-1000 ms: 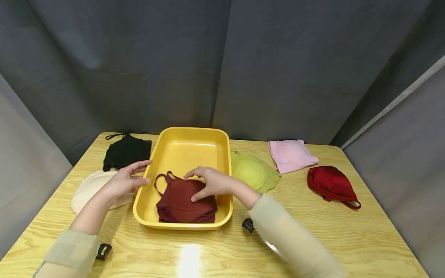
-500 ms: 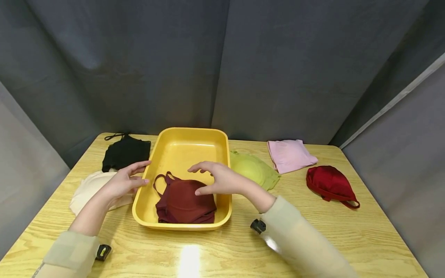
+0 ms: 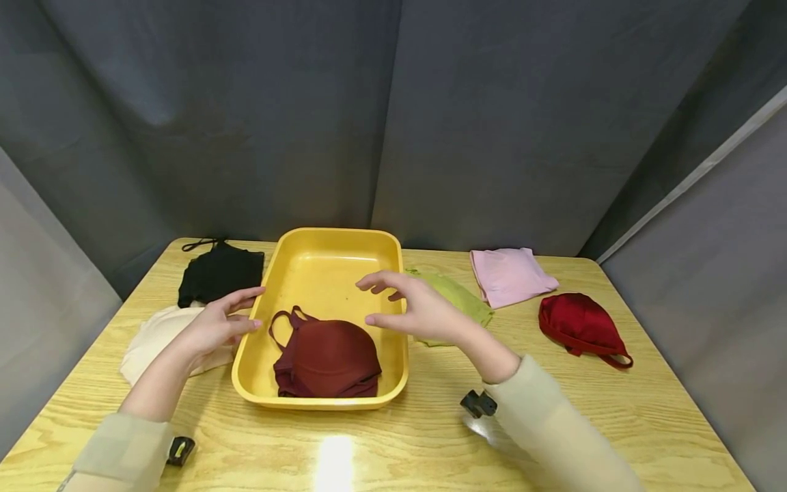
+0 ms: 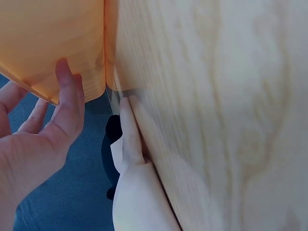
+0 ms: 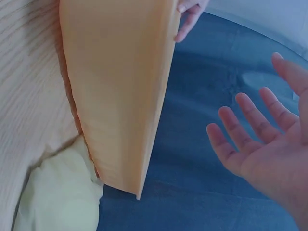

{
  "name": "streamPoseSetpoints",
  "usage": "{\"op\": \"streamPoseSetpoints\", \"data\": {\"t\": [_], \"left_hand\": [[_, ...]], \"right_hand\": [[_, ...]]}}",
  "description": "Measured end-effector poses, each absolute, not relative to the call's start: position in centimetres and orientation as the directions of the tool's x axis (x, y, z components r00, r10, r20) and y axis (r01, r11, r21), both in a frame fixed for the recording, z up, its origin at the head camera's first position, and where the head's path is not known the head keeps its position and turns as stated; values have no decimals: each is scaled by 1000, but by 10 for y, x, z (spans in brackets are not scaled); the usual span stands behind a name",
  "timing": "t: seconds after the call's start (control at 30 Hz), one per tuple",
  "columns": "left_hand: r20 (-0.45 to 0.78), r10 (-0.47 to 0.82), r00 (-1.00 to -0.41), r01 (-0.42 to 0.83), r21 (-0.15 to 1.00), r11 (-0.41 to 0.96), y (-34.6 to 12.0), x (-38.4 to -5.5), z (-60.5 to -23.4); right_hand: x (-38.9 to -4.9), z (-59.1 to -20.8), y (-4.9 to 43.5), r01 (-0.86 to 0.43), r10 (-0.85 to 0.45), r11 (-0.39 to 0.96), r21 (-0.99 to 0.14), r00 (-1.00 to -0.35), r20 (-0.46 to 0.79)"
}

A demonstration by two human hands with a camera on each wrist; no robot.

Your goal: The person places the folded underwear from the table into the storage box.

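In the head view, a dark maroon bra (image 3: 335,359) lies folded in the near part of a yellow plastic tray (image 3: 320,403), its straps looped toward the back left. My left hand (image 3: 215,328) is at the tray's left side, fingers loosely spread with the tips at the rim. The left wrist view has these fingertips against the tray's outer wall (image 4: 43,38). Over the tray's right rim, my right hand (image 3: 418,304) hovers with fingers apart and nothing in them. In the right wrist view, the right hand (image 5: 269,144) is apart from the tray (image 5: 110,86).
Left of the tray lie a black strappy garment (image 3: 221,273) and a cream one (image 3: 160,338). To its right are a lime-green bra (image 3: 455,297), a folded pink garment (image 3: 510,277) and a red satin bra (image 3: 581,324). Grey curtains (image 3: 492,123) enclose the wooden table (image 3: 553,424).
My right hand has lifted off the maroon bra and moved right, to above the tray's right rim. The left hand stays at the left rim, and the bra lies where it was.
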State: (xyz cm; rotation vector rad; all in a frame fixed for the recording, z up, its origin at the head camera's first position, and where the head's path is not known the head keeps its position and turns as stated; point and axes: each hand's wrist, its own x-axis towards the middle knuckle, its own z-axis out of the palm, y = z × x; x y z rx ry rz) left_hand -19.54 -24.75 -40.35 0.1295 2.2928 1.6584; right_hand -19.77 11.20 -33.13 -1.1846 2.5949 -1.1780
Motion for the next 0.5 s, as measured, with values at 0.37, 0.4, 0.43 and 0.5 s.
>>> {"op": "streamPoseSetpoints", "data": {"t": [0.37,0.4,0.43,0.5], "left_hand": [[-201,261,-944,-115,944,311,-249,-195,-406],[-201,261,-944,-117,945,305,-249,-195,-406],[-202,261,-944,-119,946,302,-249,-196,-406],[-206,261,-943,-125,947,297,-248,-196,-406]], "right_hand": [[-190,-323,133,-631,-589,385,-674,-730,347],[-189,-322,135,-628,-580,383,-677,-734,353],[-188,-322,137,-624,-571,382,-682,-739,357],[-187,-321,142,-615,-551,373,-695,-749,367]]}}
